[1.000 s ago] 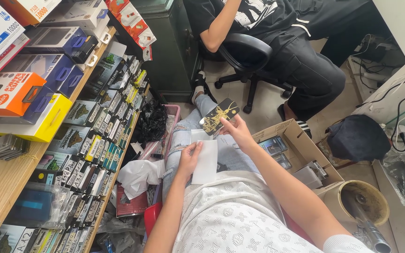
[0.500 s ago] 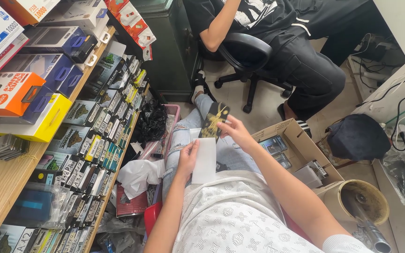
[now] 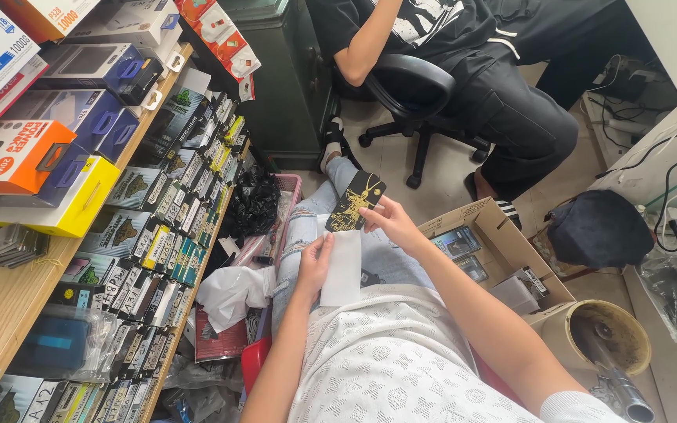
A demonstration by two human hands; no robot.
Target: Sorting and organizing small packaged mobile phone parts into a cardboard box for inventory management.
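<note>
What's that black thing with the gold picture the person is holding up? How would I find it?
Start at the open cardboard box on the floor, then look just left of it, above the person's knees in pale jeans. There the right hand holds up a flat black card with rounded corners. Its gold figure sets it apart from the plain white sleeve in the left hand below.

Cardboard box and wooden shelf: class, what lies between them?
In the head view, between the box and shelf lie the person's jeaned legs, a white sheet and a black bag.
</note>
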